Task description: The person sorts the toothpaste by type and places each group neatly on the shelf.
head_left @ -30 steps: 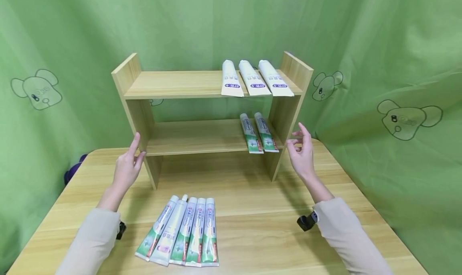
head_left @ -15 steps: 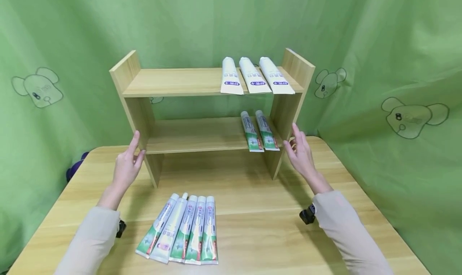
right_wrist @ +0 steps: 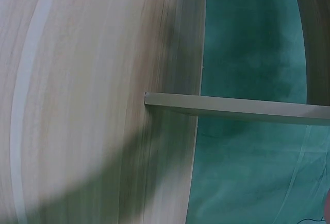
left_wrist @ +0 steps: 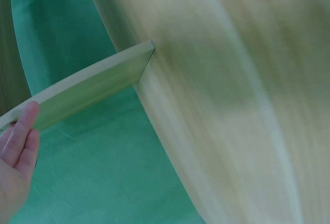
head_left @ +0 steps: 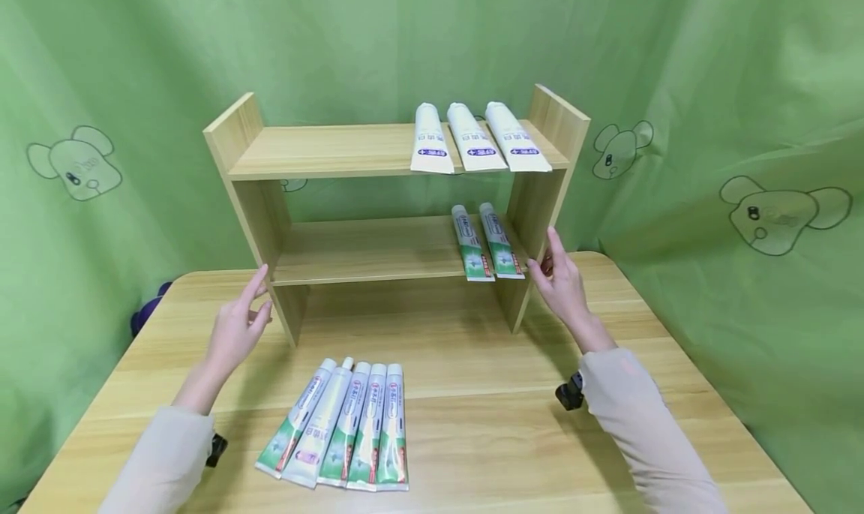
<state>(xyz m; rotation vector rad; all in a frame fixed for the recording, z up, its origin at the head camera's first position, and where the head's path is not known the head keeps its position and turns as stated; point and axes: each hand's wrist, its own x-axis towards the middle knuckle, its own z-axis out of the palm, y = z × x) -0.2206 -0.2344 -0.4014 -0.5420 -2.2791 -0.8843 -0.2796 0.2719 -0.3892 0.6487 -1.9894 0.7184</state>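
Note:
A two-tier wooden shelf (head_left: pixel 351 268) stands on the table. My left hand (head_left: pixel 232 332) is at the front edge of its left side panel, index finger extended and thumb apart. In the left wrist view, the left fingers (left_wrist: pixel 20 136) overlap a shelf board. My right hand (head_left: pixel 565 293) is at the right panel, with a straight index finger along its outer side and the thumb near the front edge; contact is hard to tell. White toothpaste tubes (head_left: pixel 432 139) lie on the top board, and two green-and-white toothpaste tubes (head_left: pixel 501 244) on the middle one.
Several toothpaste tubes (head_left: pixel 364 428) lie fanned side by side on the wooden table (head_left: pixel 486 439) in front of the shelf. A green curtain (head_left: pixel 351 49) hangs behind and at both sides. A purple object (head_left: pixel 145 311) shows past the left table edge.
My right hand has moved left against the shelf's right panel. My left hand has dropped slightly along the left panel. The head view has shifted a little; the tubes keep their places.

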